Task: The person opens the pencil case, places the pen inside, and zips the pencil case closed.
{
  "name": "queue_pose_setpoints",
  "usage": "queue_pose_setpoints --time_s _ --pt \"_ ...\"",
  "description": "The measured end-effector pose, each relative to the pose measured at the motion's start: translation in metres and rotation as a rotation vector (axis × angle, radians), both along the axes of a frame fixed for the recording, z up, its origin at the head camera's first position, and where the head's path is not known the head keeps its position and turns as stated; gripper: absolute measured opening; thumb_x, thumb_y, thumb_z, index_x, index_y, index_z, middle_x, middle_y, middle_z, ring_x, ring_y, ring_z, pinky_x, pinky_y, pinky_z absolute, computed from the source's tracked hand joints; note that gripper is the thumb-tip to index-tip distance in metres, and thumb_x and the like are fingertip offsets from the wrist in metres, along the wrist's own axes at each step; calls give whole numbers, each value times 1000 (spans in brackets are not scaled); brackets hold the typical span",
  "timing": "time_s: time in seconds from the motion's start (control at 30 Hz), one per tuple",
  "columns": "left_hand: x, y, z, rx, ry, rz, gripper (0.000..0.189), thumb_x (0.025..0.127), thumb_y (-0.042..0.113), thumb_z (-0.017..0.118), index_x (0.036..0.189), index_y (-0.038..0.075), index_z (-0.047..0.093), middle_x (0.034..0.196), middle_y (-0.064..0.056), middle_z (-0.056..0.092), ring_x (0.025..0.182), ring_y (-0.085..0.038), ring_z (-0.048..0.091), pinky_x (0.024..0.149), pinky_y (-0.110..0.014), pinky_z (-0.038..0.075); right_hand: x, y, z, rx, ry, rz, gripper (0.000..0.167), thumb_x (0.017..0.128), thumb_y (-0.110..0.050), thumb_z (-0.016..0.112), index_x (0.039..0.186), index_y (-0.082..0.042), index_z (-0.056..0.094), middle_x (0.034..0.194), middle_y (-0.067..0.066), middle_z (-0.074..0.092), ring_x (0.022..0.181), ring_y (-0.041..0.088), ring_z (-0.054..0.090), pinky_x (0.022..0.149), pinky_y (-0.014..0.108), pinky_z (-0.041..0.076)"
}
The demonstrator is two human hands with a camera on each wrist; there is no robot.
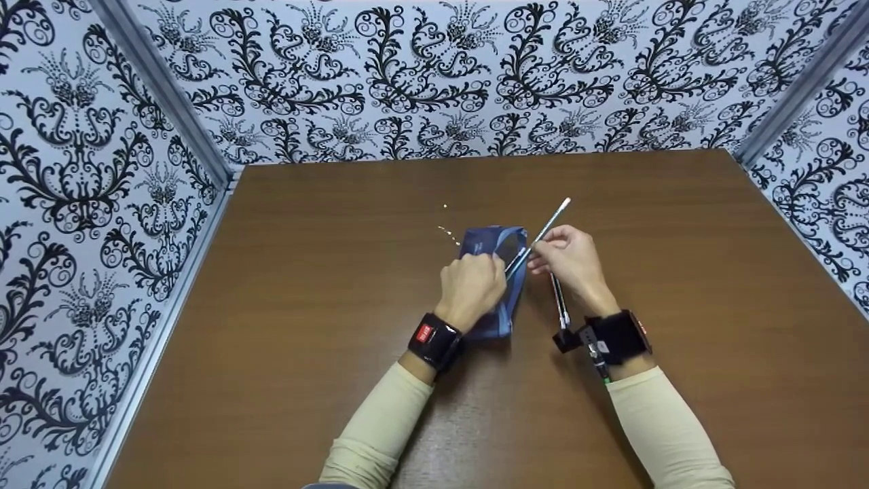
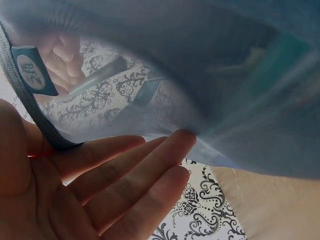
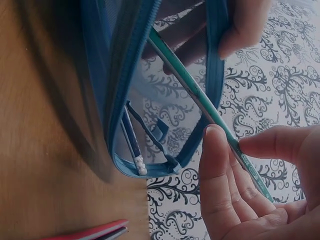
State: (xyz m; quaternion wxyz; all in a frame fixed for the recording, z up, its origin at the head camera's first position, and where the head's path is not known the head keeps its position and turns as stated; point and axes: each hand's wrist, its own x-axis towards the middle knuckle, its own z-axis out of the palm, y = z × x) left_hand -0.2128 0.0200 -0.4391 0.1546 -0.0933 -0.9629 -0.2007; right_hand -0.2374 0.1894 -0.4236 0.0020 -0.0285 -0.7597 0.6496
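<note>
A blue mesh zip pouch (image 1: 482, 239) stands with its mouth held toward the right. My left hand (image 1: 473, 285) grips its rim; in the left wrist view the fingers (image 2: 135, 185) lie along the mesh. Between thumb and fingertips, my right hand (image 1: 571, 263) pinches a green pencil (image 3: 185, 87) slanting through the pouch's mouth. Its outer end (image 1: 558, 210) points up and away in the head view. Inside the pouch lies a dark pencil with a white end (image 3: 134, 142).
Beside the right wrist, on the brown table (image 1: 305, 285), lie slim pencils (image 1: 559, 299); a red one (image 3: 95, 231) shows in the right wrist view. Small white specks of light (image 1: 448, 234) fall behind the pouch. Black-and-white patterned walls (image 1: 434, 75) border the table.
</note>
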Motion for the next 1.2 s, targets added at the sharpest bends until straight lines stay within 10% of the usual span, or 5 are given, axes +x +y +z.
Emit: queue_pose_setpoints --time_s 1.2 --pt "0 -1 2 13 -52 -9 48 102 31 38 65 11 62 72 -11 71 63 -30 68 54 -45 51 2 -16 -15 204 -154 154 20 90 -6 60 106 4 54 74 6 68 57 15 65 62 36 57"
